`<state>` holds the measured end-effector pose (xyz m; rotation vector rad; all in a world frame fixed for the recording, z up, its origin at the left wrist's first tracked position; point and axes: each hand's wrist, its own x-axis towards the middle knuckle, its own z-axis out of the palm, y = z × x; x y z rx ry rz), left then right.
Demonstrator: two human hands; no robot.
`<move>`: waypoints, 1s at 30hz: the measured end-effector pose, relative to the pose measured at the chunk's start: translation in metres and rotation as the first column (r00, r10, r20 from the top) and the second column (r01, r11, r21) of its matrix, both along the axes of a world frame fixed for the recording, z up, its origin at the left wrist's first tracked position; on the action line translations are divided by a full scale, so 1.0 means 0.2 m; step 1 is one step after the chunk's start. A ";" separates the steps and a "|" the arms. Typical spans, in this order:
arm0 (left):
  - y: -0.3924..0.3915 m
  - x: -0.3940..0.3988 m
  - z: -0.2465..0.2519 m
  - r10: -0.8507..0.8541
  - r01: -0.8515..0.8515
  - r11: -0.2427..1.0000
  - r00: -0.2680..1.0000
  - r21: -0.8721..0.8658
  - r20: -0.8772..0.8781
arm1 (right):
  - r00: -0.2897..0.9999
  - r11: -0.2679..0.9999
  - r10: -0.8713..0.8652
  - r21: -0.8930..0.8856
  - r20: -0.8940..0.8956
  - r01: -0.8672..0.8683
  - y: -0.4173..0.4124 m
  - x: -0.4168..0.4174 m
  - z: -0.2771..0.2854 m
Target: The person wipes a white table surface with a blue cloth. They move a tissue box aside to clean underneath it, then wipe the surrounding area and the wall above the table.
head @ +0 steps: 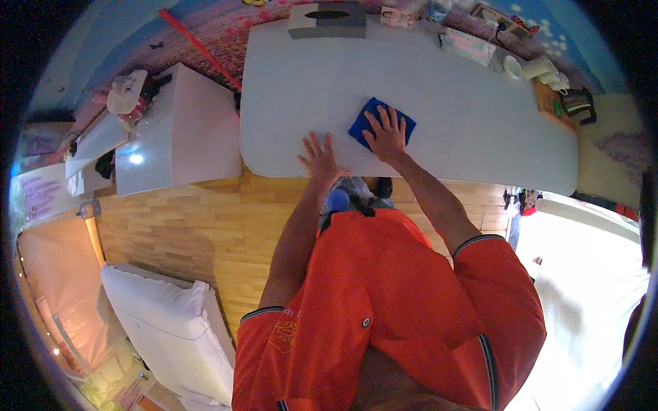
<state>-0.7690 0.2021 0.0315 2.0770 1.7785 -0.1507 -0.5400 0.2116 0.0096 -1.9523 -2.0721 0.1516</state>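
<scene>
A long white table spans the view before me. My right hand lies spread, palm down, on a folded blue cloth, pressing it flat against the tabletop. To its left, my left hand rests with fingers apart on the table near the front edge and holds nothing. The cloth's corners show around the right hand; the part beneath the palm is hidden.
Along the table's back stand a grey box with an oval opening, a clear-wrapped pack, white cups and a wooden tray. A white cabinet stands left. Behind it leans a red pole. A white-covered cushioned piece is lower left.
</scene>
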 end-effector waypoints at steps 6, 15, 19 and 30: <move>0.10 0.07 0.20 -0.076 0.075 0.997 0.996 -0.025 -0.048 | 0.996 0.997 -0.064 -0.045 0.068 0.067 -0.16 0.01 0.00; 0.15 0.04 -0.02 -0.091 0.095 0.991 0.995 -0.090 0.048 | 0.999 1.000 -0.023 -0.018 0.024 0.023 0.05 -0.06 0.02; 0.17 0.04 0.04 -0.115 0.116 0.983 0.993 -0.146 0.014 | 1.000 1.000 -0.014 0.019 0.024 0.014 0.13 0.05 -0.03; 0.16 0.02 0.08 -0.082 0.091 0.987 0.994 -0.135 0.070 | 0.999 0.997 0.018 -0.078 0.051 -0.014 -0.27 -0.11 0.03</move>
